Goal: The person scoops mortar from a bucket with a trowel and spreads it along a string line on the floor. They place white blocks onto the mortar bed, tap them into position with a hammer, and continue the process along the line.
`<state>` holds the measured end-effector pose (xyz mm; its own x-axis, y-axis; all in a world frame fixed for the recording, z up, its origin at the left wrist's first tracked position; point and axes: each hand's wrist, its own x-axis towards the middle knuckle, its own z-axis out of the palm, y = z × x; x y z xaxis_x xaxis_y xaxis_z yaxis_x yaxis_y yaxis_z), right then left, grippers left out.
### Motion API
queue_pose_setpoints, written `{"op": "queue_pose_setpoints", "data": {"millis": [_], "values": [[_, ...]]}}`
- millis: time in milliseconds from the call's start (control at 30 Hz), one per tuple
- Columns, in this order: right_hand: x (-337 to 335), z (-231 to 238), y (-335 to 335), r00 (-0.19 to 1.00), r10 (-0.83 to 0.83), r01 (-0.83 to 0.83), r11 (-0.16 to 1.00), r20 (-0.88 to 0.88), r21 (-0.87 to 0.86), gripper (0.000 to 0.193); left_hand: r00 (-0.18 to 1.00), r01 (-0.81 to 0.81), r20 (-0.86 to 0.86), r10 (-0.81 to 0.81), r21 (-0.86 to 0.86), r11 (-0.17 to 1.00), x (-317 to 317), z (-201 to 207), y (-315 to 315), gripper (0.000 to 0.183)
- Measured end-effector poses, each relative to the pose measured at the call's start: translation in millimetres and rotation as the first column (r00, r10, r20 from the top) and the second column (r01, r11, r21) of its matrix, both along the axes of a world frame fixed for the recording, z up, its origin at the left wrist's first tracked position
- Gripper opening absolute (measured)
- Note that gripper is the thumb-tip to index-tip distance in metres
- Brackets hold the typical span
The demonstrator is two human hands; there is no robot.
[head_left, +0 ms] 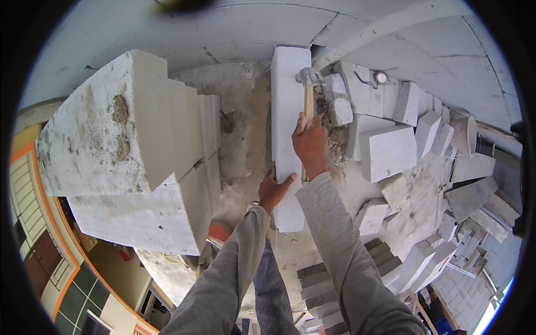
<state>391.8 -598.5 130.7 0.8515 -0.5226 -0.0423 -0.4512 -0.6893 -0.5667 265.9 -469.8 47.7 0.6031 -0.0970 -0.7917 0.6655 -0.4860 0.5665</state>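
A long white lightweight-concrete block [286,117] runs away from me down the middle. My left hand [272,191] grips its left edge near the close end, the thumb across the top face and the fingers along the side. My right hand [310,144] is closed round the pale wooden handle of a hammer [309,97], above the block's right side. The hammer's grey, crusted head [310,77] is over the far part of the block; whether it touches is hard to tell.
Large white blocks [162,123] are stacked high at my left. Cut and broken blocks [389,151] lie in a heap at my right, with a bucket [464,134] behind. A slanting beam [385,30] crosses the far wall. Dark steps [321,287] descend near my right forearm.
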Motion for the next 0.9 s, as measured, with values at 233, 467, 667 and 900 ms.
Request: {"op": "queue_pose_setpoints", "data": {"millis": [233, 467, 667, 900], "values": [[-9, -19, -8, 0.996, -0.007, 0.010, 0.999, -0.090, 0.032, 0.038, 1.000, 0.006, -0.028, -0.006, -0.004, 1.000, -1, 0, 1, 0.103], [-10, -29, -26, 0.987, 0.049, -0.051, 0.999, -0.156, -0.015, 0.039, 1.000, -0.009, -0.018, 0.007, -0.101, 0.995, 16, -5, -1, 0.087], [-4, -10, -28, 0.997, 0.007, 0.006, 0.986, -0.080, 0.164, 0.037, 0.993, -0.087, -0.091, 0.078, -0.092, 0.992, 28, -2, -5, 0.083], [4, -8, -10, 0.994, 0.035, -0.031, 0.999, -0.104, 0.038, 0.036, 0.995, -0.089, -0.053, 0.086, -0.055, 0.994, 26, 7, -6, 0.079]]}}
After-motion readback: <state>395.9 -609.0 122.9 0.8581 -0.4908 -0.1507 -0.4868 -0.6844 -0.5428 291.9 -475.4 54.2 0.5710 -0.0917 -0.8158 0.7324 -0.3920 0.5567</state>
